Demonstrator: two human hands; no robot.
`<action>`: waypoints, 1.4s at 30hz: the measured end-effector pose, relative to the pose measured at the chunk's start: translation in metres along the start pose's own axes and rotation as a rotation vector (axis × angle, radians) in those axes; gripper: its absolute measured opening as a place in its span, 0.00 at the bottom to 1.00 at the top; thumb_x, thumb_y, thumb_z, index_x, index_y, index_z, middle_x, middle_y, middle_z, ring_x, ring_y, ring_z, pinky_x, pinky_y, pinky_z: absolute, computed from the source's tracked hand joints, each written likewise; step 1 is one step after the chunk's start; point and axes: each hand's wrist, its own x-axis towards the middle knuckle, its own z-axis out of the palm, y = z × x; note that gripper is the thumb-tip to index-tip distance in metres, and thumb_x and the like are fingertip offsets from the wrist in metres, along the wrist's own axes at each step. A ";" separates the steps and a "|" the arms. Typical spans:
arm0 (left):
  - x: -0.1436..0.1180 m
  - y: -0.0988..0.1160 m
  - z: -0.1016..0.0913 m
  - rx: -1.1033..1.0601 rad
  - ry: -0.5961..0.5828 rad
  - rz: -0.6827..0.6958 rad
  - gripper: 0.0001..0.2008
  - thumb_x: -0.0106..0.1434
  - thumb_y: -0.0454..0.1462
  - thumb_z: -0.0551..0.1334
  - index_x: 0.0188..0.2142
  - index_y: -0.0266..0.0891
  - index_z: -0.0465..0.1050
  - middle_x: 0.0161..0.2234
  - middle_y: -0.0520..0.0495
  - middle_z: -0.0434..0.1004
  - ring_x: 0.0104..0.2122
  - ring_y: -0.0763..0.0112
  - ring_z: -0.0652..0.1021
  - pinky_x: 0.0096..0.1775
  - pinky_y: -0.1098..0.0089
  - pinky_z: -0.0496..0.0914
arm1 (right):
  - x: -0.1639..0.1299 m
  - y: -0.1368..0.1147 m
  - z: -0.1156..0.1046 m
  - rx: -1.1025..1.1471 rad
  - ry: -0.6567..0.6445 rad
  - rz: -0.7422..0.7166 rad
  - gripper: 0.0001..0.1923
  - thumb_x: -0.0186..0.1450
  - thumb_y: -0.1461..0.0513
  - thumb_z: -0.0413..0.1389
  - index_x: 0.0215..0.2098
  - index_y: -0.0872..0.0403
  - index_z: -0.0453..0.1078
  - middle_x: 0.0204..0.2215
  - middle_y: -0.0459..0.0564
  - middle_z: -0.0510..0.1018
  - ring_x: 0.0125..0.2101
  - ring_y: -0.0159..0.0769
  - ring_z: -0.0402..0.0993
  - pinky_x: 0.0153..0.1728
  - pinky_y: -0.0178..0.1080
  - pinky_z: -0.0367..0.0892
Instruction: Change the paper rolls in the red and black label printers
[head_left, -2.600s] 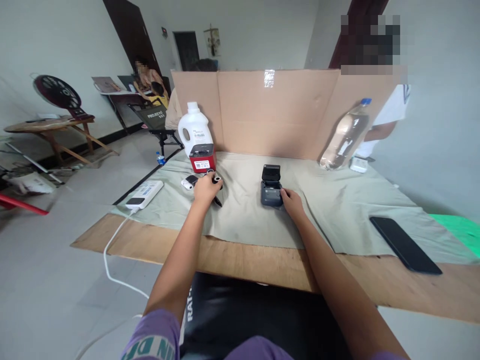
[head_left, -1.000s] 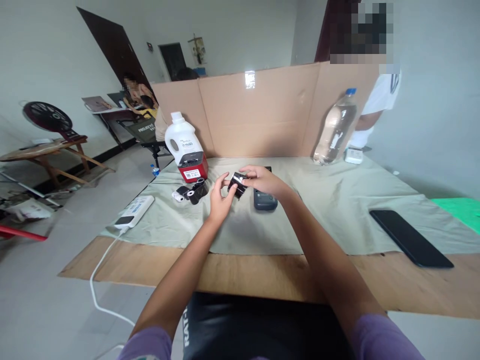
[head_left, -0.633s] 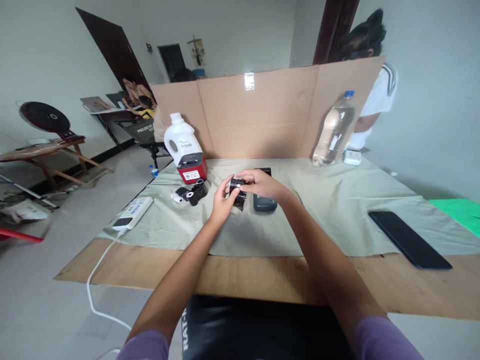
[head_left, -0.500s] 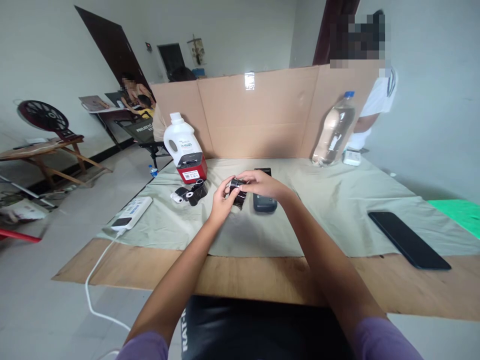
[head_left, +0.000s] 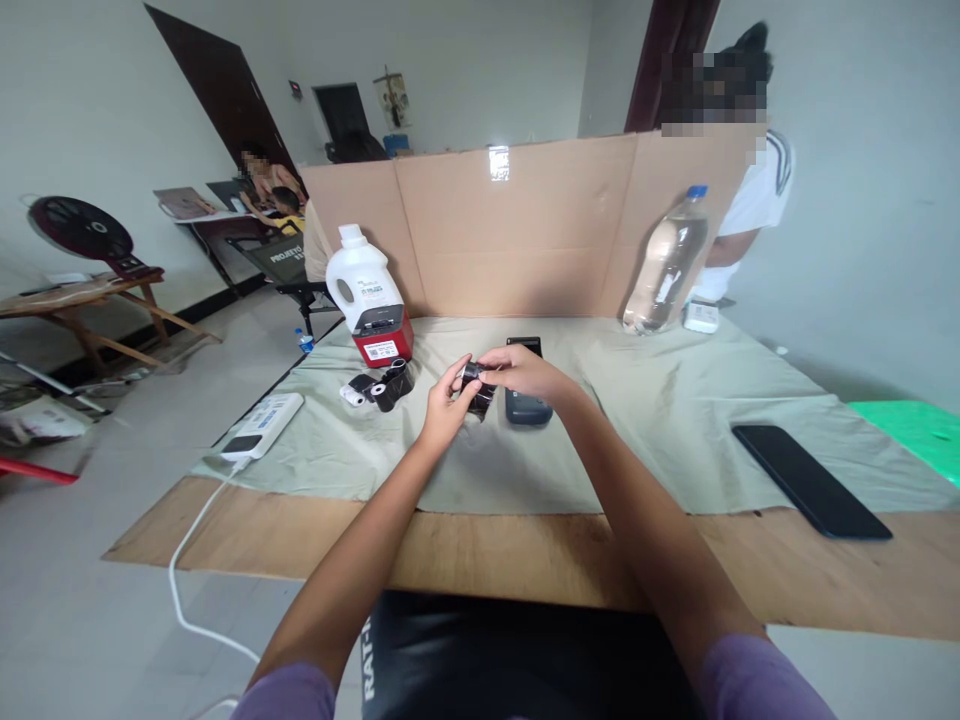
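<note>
Both my hands meet above the cloth, holding a small black roll (head_left: 477,393) between them. My left hand (head_left: 444,405) grips it from the left side, and my right hand (head_left: 519,372) pinches it from above and the right. Just right of the roll a small dark printer (head_left: 528,404) sits on the grey-green cloth (head_left: 675,420), its lid raised behind my right hand. More small rolls (head_left: 382,388), black and white, lie to the left.
A red and black printer (head_left: 384,338) and a white jug (head_left: 355,275) stand back left, a water bottle (head_left: 669,265) back right, before a cardboard screen (head_left: 525,225). A black phone (head_left: 810,482) lies right, a power strip (head_left: 262,426) left. Other people are behind.
My left hand lifted a black roll from the pile at the left and my right hand left the dark printer; both now hold the roll together. In the last second they barely moved.
</note>
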 end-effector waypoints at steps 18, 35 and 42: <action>-0.004 -0.012 0.009 -0.055 -0.098 -0.025 0.35 0.64 0.50 0.65 0.65 0.36 0.63 0.43 0.39 0.82 0.43 0.60 0.81 0.47 0.60 0.76 | -0.005 0.003 -0.023 0.155 0.092 0.181 0.08 0.62 0.60 0.57 0.34 0.56 0.76 0.24 0.47 0.76 0.26 0.32 0.71 0.26 0.32 0.64; 0.001 -0.004 0.006 -0.066 -0.069 0.033 0.30 0.62 0.50 0.67 0.59 0.37 0.70 0.23 0.56 0.66 0.27 0.74 0.70 0.38 0.70 0.70 | -0.001 0.012 -0.021 0.090 0.049 0.233 0.06 0.61 0.61 0.60 0.32 0.55 0.77 0.24 0.47 0.78 0.25 0.34 0.74 0.23 0.33 0.63; 0.003 -0.011 0.004 -0.032 -0.153 0.024 0.34 0.62 0.52 0.66 0.62 0.37 0.67 0.25 0.55 0.69 0.28 0.71 0.72 0.39 0.66 0.72 | -0.001 0.013 -0.019 0.073 -0.007 0.224 0.06 0.61 0.62 0.59 0.33 0.54 0.78 0.27 0.46 0.79 0.26 0.33 0.75 0.23 0.32 0.64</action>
